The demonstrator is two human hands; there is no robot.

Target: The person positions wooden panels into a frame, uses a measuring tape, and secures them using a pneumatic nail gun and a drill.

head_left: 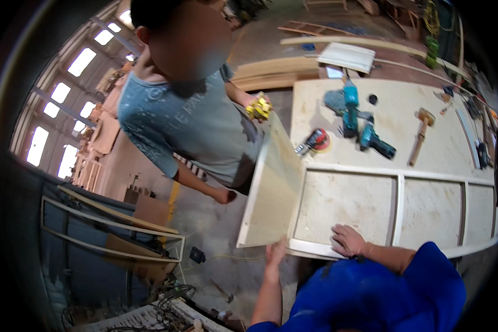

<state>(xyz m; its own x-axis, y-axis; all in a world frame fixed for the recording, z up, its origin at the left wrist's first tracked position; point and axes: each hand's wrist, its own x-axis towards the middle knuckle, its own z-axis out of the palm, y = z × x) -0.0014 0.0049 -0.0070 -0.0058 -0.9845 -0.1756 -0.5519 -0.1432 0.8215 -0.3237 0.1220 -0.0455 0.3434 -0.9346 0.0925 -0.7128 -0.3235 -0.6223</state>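
Note:
A white frame (399,211) with several open bays lies on the worktable in front of me. At its left end a pale wooden panel (272,191) stands tilted up against the frame, like a cabinet door. My left hand (276,252) is closed at the panel's near lower corner; its fingertips are partly hidden. On the frame's near rail rests my right hand (347,240), flat with fingers apart, holding nothing. Across from me a person in a grey-blue shirt (196,119) stands beside the panel, one hand full of yellow pieces (259,108).
Beyond the frame on the table (390,91) lie a teal drill (376,141), another teal power tool (349,108), a red-and-black sander (317,140) and a wooden mallet (422,135). A slim white frame (113,221) leans at the left. Stacked boards (276,72) lie behind.

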